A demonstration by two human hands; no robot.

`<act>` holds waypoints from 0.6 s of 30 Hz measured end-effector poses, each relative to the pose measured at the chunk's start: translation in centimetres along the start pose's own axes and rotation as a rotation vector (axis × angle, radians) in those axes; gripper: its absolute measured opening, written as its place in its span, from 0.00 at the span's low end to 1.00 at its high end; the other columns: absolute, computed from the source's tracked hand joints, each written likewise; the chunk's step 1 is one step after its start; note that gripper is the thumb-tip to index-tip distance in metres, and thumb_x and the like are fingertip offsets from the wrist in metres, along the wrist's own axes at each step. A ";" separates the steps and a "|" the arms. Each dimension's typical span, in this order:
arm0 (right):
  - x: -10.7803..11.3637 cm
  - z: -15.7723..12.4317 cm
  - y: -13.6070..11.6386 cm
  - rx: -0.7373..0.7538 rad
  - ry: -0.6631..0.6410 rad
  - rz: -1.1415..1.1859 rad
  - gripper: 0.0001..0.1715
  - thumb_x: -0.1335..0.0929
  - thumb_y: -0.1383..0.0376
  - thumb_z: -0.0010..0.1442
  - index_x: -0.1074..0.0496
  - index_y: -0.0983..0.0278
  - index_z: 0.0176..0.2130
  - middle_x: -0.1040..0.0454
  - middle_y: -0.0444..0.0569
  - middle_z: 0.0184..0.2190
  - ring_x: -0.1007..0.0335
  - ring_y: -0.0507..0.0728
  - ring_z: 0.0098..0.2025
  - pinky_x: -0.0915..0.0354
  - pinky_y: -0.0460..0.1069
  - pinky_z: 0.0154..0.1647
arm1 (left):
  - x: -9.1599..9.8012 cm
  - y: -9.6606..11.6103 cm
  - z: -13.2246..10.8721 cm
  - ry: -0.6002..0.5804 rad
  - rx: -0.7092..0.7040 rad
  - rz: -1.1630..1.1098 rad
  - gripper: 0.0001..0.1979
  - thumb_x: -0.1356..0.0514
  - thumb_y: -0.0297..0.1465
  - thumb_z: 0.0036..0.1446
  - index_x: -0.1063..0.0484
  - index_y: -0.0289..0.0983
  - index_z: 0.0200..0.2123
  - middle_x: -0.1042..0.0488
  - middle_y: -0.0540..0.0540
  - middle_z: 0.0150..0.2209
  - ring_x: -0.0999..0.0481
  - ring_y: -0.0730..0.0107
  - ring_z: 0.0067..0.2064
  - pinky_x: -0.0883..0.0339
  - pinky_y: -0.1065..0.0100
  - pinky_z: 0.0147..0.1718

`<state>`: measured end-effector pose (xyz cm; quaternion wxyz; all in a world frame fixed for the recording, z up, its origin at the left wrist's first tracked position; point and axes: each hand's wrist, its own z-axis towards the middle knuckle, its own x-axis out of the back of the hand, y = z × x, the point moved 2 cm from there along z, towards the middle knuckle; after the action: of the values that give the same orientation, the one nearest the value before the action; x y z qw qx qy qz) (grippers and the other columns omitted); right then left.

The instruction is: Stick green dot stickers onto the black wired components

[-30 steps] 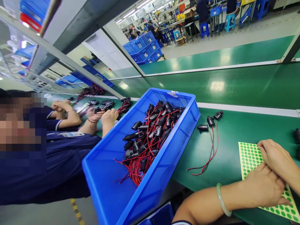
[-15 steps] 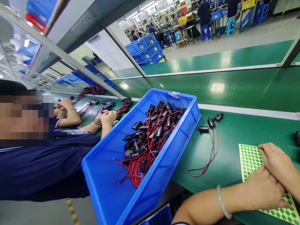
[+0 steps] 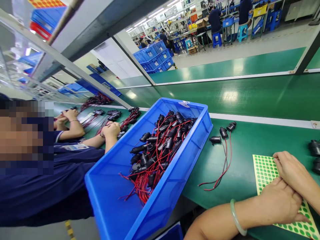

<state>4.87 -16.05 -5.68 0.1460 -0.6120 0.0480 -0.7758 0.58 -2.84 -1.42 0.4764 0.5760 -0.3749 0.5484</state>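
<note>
At lower right, our left hand (image 3: 281, 202) and right hand (image 3: 291, 167) overlie a yellow, green-dotted paper sheet (image 3: 263, 169); we can't tell their grip. Likely light, flexible: hold edges.

The green bench (image 3: 243, 143) bears 3 wired black parts (image 3: 223, 132) right of the blue bin (image 3: 181, 166); a green-dotted sheet (image 3: 266, 170) farther right; wired clusters (image 3: 133, 114) left of the bin.

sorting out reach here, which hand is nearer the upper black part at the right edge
Right. The right hand is below-left of the upper black part in the picture; the left hand is lower and farther left, over the green-dotted sheet.
</note>
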 end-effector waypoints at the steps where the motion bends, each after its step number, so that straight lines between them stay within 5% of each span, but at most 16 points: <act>1: 0.1 -0.1 0.0 0.002 0.012 0.004 0.15 0.44 0.59 0.69 0.34 0.64 0.39 0.31 0.53 0.35 0.33 0.59 0.36 0.34 0.55 0.40 | -0.1 0.0 0.0 0.004 -0.006 -0.004 0.39 0.49 0.50 0.65 0.38 0.21 0.63 0.32 0.29 0.61 0.42 0.41 0.68 0.41 0.45 0.62; 14: 0.4 0.5 -0.5 -0.019 -0.060 0.051 0.14 0.45 0.62 0.67 0.36 0.62 0.34 0.33 0.52 0.31 0.36 0.60 0.34 0.36 0.56 0.38 | -0.1 0.1 0.0 0.044 0.028 -0.017 0.44 0.45 0.54 0.62 0.39 0.19 0.63 0.34 0.28 0.62 0.41 0.42 0.67 0.41 0.50 0.62; 18: 0.5 0.5 -0.1 -0.020 -0.045 0.086 0.14 0.45 0.61 0.67 0.36 0.62 0.35 0.33 0.51 0.31 0.35 0.60 0.34 0.35 0.56 0.40 | 0.4 -0.5 -0.1 0.084 -0.025 -0.070 0.34 0.45 0.48 0.64 0.33 0.22 0.57 0.28 0.31 0.57 0.33 0.47 0.61 0.37 0.55 0.59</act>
<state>5.18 -16.05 -5.02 0.1741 -0.6279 0.0785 -0.7545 1.11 -2.60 -1.10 0.5178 0.5593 -0.3409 0.5503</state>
